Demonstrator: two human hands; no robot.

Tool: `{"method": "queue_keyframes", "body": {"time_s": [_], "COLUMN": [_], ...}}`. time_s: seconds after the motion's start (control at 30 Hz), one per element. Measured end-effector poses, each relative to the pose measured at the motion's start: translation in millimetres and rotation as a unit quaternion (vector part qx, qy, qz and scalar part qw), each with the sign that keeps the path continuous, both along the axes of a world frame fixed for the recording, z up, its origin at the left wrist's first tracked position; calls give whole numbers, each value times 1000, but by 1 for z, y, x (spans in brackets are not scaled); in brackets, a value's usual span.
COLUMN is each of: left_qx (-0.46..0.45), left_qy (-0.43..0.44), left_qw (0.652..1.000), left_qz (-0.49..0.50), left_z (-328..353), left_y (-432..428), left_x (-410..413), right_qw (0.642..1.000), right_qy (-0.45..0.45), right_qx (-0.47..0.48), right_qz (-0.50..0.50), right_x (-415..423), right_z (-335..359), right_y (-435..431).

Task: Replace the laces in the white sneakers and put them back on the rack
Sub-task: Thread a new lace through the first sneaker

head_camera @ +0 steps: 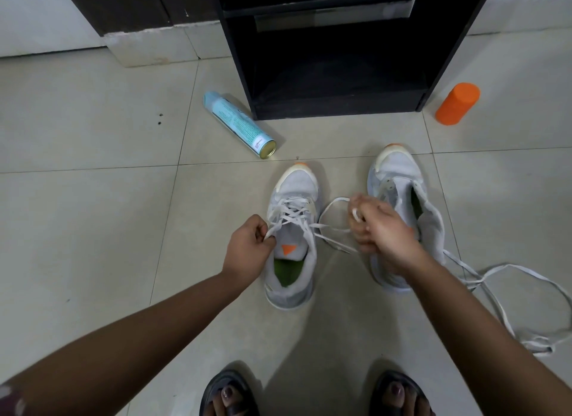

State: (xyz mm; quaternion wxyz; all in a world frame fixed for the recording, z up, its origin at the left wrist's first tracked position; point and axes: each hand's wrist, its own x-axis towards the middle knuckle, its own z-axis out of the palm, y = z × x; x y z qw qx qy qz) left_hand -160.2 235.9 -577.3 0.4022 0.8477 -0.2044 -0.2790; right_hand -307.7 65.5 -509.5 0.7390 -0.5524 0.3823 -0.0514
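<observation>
White lace (291,212) crisscrosses the eyelets of the nearer-left sneaker (297,183), which stands on a tiled floor (93,214) in front of a black shoe rack (334,106). The person's left hand (247,250) pinches one end of that lace beside the sneaker's tongue. The right hand (380,230) grips the other end, which loops out between the two shoes. Just beside it, the second sneaker (397,171) stands unlaced (its tongue folded open), partly hidden by the right hand. A loose lace (537,345) trails over the floor to its right. A blue spray can (238,124) lies left of the rack and an orange bottle (458,103) stands to its right.
</observation>
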Motion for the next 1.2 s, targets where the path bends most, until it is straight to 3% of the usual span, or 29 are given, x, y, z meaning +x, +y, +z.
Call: {"method": "queue_keyframes", "body": {"time_s": [0.03, 0.07, 0.13, 0.2, 0.3, 0.33, 0.43, 0.53, 0.57, 0.63, 0.77, 0.87, 0.93, 0.97, 1.03, 1.07, 1.1, 1.2], "left_qx": [-3, -5, -5, -3, 9, 14, 19, 11, 10, 7, 2, 1, 2, 3, 8, 12, 15, 15], "left_qy": [7, 11, 11, 1, -37, -46, -46, -22, -18, -10, -2, -2, -9, -12, -24, -32, -39, -44], "left_qw": [1000, 1000, 1000, 1000, 999, 999, 998, 1000, 1000, 1000, 1000, 1000, 1000, 1000, 999, 999, 998, 998], "left_qz": [7, 13, 18, 9, -13, -21, -28, -18, -18, -22, -23, -25, -24, -25, -33, -40, -46, -51], "left_z": [-1, -1, -2, -1, 3, 4, 4, 1, 1, 0, 3, 3, 4, 4, 5, 6, 8, 13], "left_y": [1, 2, 3, 1, -2, -2, -2, 2, 3, 2, -1, -1, -1, 0, -1, -2, -4, -5], "left_x": [1, 2, 2, 0, -3, -4, -2, 4, 5, 5, 0, 1, 1, 1, 0, -2, -4, -7], "right_qw": [985, 937, 850, 822, 760, 764, 856, 968, 988, 995, 984, 993, 990, 961, 837, 784, 763, 773], "right_qy": [89, 169, 245, 280, 276, 242, 103, 9, -19, -57, -97, 12, 135, 204, 298, 315, 315, 270], "right_qx": [-112, -221, -317, -325, -466, -501, -444, -234, -152, -42, 83, 54, -38, -115, -269, -328, -379, -504], "right_qz": [100, 210, 342, 375, 358, 326, 245, 90, 19, -63, -124, -105, 31, 149, 374, 423, 419, 276], "right_x": [-7, -14, -25, -27, -14, -7, 5, 5, 4, 2, 0, -4, -9, -14, -22, -24, -24, -7], "right_z": [-2, -3, -5, -5, -21, -28, -43, -41, -39, -42, -38, -38, -37, -37, -37, -36, -33, -25], "right_y": [-6, -11, -14, -2, 22, 29, 36, 31, 28, 23, 22, 22, 23, 25, 33, 36, 37, 24]}}
